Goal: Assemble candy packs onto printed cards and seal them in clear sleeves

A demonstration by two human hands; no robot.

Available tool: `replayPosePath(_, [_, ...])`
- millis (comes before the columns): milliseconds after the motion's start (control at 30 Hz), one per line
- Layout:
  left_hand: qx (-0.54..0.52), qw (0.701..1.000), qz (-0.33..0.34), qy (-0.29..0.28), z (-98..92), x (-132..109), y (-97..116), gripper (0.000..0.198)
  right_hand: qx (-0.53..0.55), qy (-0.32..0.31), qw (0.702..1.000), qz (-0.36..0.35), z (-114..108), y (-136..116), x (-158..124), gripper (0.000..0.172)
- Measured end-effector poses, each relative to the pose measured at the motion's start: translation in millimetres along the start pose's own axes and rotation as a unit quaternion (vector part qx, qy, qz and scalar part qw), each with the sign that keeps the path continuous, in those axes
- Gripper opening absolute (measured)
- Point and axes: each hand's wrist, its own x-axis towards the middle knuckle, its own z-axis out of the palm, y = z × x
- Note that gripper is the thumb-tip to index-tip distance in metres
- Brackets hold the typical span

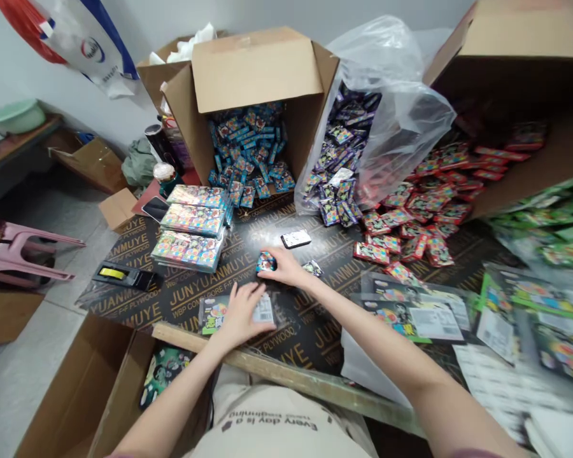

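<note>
My right hand (286, 268) pinches a small blue printed packet (266, 261) at the middle of the black plywood table (186, 296). Fingers spread, my left hand (243, 315) lies over a flat printed plastic pouch (213, 313), whose white barcode label (263, 310) shows beside the fingers. Part of the pouch is hidden under that hand. A small dark purple packet (312, 268) lies just right of my right wrist. Beyond my hands is a white-faced phone-like object (296, 238). Stacked sets of wrapped colourful packets (188, 248) stand to the left.
A carton (262, 70) spills blue packets at the back. Beside it, a plastic bag (396, 108) holds purple packets (344, 146). Red packets (424, 210) are heaped on the right, with printed pouches (424, 312) nearer. A tape dispenser (121, 275) sits left; a wooden edge (286, 375) runs along the front.
</note>
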Motion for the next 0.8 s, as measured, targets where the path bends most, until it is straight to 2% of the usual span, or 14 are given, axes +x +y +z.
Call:
replayPosePath(33, [-0.057,0.997,-0.035,0.047,-2.6,5,4,0.074,0.103,-0.012,0.994,0.036,-5,-5,-14,0.048])
replayPosePath(100, [-0.200,0.968,-0.112,0.101,-6.3,18,15,0.058,0.288,-0.052,0.950,0.110,-16,-17,-38,0.045])
replayPosePath(167, [-0.341,0.923,-0.167,0.058,-7.6,29,29,0.042,0.372,-0.083,0.912,0.153,-24,-29,-56,0.047])
replayPosePath(200, [-0.393,0.901,-0.184,0.020,-7.5,33,36,0.039,0.371,-0.078,0.911,0.159,-27,-34,-64,0.047])
replayPosePath(267, [-0.452,0.868,-0.202,-0.033,-6.2,37,49,0.039,0.309,-0.011,0.941,0.138,-33,-42,-79,0.045])
replayPosePath(300, [-0.467,0.859,-0.208,-0.035,-5.2,37,54,0.039,0.258,0.042,0.959,0.109,-35,-45,-87,0.046])
replayPosePath(367, [-0.486,0.845,-0.223,-0.014,-2.8,36,62,0.041,0.141,0.120,0.982,0.030,-38,-49,-102,0.067])
replayPosePath(433, [-0.498,0.835,-0.236,-0.004,-0.9,32,64,0.043,0.043,0.128,0.990,-0.048,-37,-53,-117,0.086])
replayPosePath(500, [-0.491,0.841,-0.227,-0.023,-0.9,28,62,0.043,-0.007,0.118,0.989,-0.089,-33,-55,-127,0.081])
replayPosePath(567, [-0.439,0.880,-0.177,-0.035,-3.6,22,53,0.043,-0.017,0.151,0.984,-0.094,-29,-54,-134,0.071])
replayPosePath(633, [-0.303,0.948,-0.090,-0.023,-8.1,15,39,0.053,-0.025,0.197,0.977,-0.079,-25,-49,-138,0.068])
replayPosePath(700, [-0.103,0.994,-0.004,-0.021,-11.8,7,23,0.080,-0.051,0.212,0.974,-0.064,-21,-41,-141,0.068])
replayPosePath(767, [0.062,0.995,0.048,-0.054,-12.6,-1,9,0.103,-0.089,0.194,0.976,-0.053,-17,-34,-144,0.070])
replayPosePath(800, [0.110,0.989,0.060,-0.072,-11.9,-4,3,0.106,-0.109,0.180,0.976,-0.048,-15,-31,-146,0.072])
